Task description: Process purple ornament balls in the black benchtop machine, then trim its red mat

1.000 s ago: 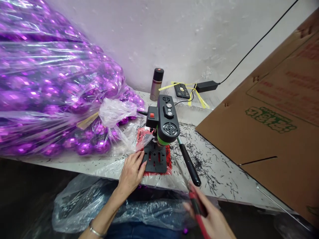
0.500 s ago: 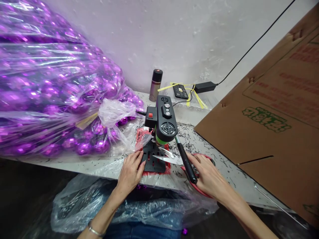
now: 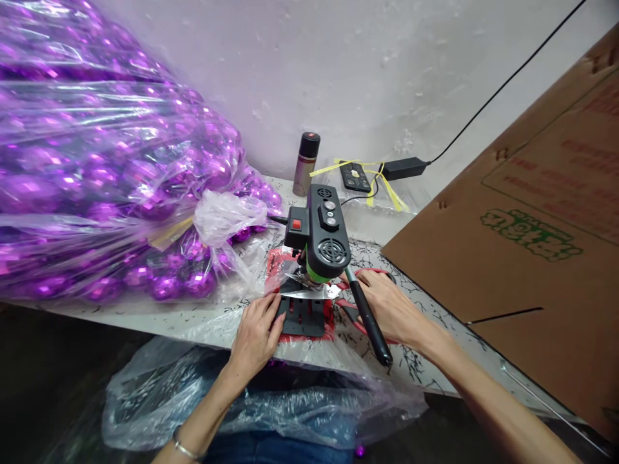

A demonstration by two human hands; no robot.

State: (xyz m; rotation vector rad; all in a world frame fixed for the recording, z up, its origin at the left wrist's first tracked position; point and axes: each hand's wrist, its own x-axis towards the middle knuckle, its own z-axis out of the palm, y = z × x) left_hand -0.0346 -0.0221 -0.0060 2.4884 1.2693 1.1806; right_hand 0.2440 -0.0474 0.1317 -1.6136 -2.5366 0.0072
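A small black bench drill press (image 3: 331, 225) with a green ring stands on a slotted black base plate (image 3: 304, 322). My left hand (image 3: 256, 327) rests at the plate's left edge, fingers stretched out against it and touching clear plastic film. My right hand (image 3: 382, 303) is closed round the red handles of a pair of scissors (image 3: 314, 292), partly behind the black lever (image 3: 370, 320). Their blades point left across the plate, just below the drill's head. Film bunched under the head hides what lies between the blades.
A large clear bag of shiny purple balls (image 3: 120, 167) fills the left. A spray can (image 3: 306, 164), a black phone-like slab (image 3: 354, 176) and a power adapter (image 3: 405, 168) are at the back. Black scraps litter the table (image 3: 370, 248). A cardboard box (image 3: 522, 212) leans in on the right.
My right hand has brought the scissors up from the table's front edge, and their blades have moved over the plate towards the drill's head. My left hand has stayed in place.
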